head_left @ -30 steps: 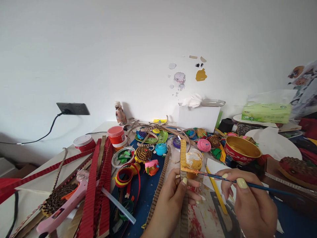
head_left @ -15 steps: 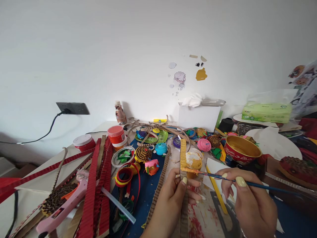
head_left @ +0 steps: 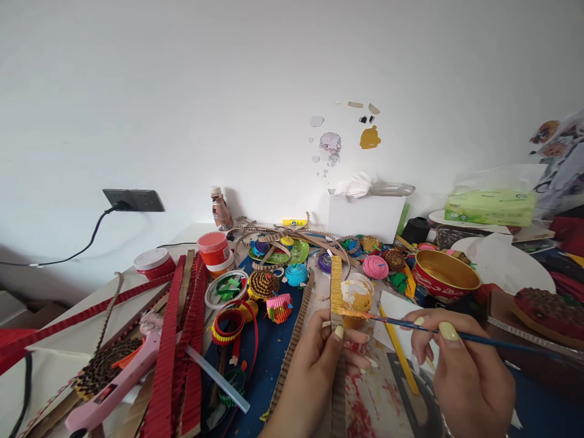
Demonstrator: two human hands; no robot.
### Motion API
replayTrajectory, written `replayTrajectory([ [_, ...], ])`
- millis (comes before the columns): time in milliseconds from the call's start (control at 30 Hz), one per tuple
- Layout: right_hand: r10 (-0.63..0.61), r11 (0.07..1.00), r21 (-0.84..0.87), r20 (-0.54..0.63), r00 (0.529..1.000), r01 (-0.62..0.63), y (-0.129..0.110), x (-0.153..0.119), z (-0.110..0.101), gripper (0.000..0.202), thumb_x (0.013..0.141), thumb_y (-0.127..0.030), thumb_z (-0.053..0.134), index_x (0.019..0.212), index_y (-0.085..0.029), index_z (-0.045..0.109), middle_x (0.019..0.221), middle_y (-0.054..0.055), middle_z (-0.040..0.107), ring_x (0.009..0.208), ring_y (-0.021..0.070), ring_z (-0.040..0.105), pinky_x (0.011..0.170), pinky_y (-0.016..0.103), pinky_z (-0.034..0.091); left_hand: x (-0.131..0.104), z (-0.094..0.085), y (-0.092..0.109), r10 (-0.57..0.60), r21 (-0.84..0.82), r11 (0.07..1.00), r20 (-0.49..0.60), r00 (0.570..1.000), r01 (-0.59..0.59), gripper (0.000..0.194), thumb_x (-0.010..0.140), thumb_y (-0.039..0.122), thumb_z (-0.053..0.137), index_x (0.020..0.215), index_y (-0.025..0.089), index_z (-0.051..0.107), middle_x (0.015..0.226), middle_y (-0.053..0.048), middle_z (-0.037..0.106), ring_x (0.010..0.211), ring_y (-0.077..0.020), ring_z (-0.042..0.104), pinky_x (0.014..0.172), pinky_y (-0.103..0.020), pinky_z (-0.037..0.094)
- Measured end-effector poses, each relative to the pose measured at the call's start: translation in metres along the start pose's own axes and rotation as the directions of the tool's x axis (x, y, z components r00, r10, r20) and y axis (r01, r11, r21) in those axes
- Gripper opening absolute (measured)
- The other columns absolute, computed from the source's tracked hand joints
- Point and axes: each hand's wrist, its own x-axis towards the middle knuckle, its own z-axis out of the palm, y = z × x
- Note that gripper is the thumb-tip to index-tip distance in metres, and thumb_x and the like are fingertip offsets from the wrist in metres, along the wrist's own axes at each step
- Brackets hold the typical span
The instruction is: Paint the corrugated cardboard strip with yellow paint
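My left hand [head_left: 319, 353] pinches a strip of corrugated cardboard [head_left: 336, 283] upright between thumb and fingers. The strip's upper part is coated in yellow paint; below the thumb it is bare brown. In my right hand [head_left: 460, 353] is a paintbrush [head_left: 410, 323] with a blue handle, held almost level. Its orange-yellow tip touches the strip just above my left thumb. Right behind the strip stands an open tub of yellow paint [head_left: 358, 297], its lower part partly hidden by my fingers and the brush.
Red corrugated strips [head_left: 166, 347] and a pink glue gun [head_left: 123, 377] lie at left. Coiled cardboard pieces [head_left: 263, 285] crowd the middle. A red and gold bowl [head_left: 447, 274] stands at right, near a yellow pencil-like stick [head_left: 401, 353]. A paint-stained board [head_left: 365, 407] lies under my hands.
My right hand and the brush have shifted slightly to the right, the tip still at the strip. My left hand keeps its hold on the strip.
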Motion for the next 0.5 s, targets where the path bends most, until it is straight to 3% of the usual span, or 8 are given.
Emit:
replayTrajectory([
  [233, -0.014, 0.997, 0.08, -0.089, 0.996, 0.021, 0.0018, 0.0028, -0.0026, 0.017, 0.088, -0.02, 0.045, 0.079, -0.02, 0.059, 0.07, 0.0, 0.06, 0.043, 0.0099, 0.049, 0.048, 0.029, 0.041, -0.0002, -0.0014, 0.0015, -0.024, 0.009, 1.0, 0.006, 1.0, 0.024, 0.024, 0.082, 0.034, 0.059, 0.098, 0.019, 0.051, 0.089, -0.003, 0.071, 0.066, -0.0141, 0.068, 0.061, -0.025, 0.045],
  [500, -0.078, 0.996, -0.035, 0.131, 0.988, 0.083, 0.0003, 0.0005, -0.0027, 0.02, 0.091, -0.019, 0.04, 0.091, -0.019, 0.06, 0.074, 0.002, 0.061, 0.057, 0.0122, 0.059, 0.055, 0.028, 0.045, -0.0005, 0.0023, 0.0036, -0.027, 0.017, 0.999, -0.003, 1.0, 0.027, 0.03, 0.078, 0.037, 0.062, 0.097, 0.017, 0.051, 0.087, -0.004, 0.071, 0.061, -0.0127, 0.066, 0.06, -0.025, 0.045],
])
